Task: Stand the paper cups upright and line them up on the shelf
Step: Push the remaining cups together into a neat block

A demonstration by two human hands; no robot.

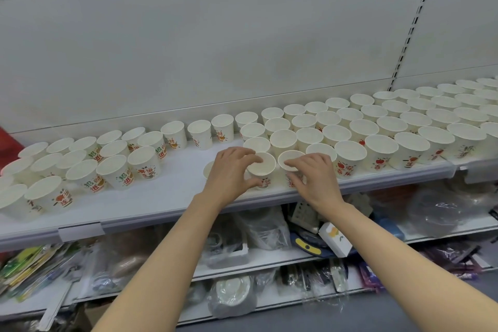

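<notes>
Many white paper cups with red and green print stand upright on the white shelf (pixel 172 191). A tidy block of rows (pixel 382 127) fills the right half and a looser group (pixel 80 164) sits at the left. My left hand (pixel 231 172) grips an upright cup (pixel 262 167) at the shelf's front. Right beside it, my right hand (pixel 312 175) grips a second upright cup (pixel 289 160). Behind my left hand another cup (pixel 208 168) is partly hidden.
A single row of cups (pixel 199 132) runs along the white back panel. The shelf's front edge carries a price-tag strip (pixel 80 232). Lower shelves hold plastic-wrapped goods (pixel 264 226), a small white box (pixel 335 240) and packets (pixel 29 264).
</notes>
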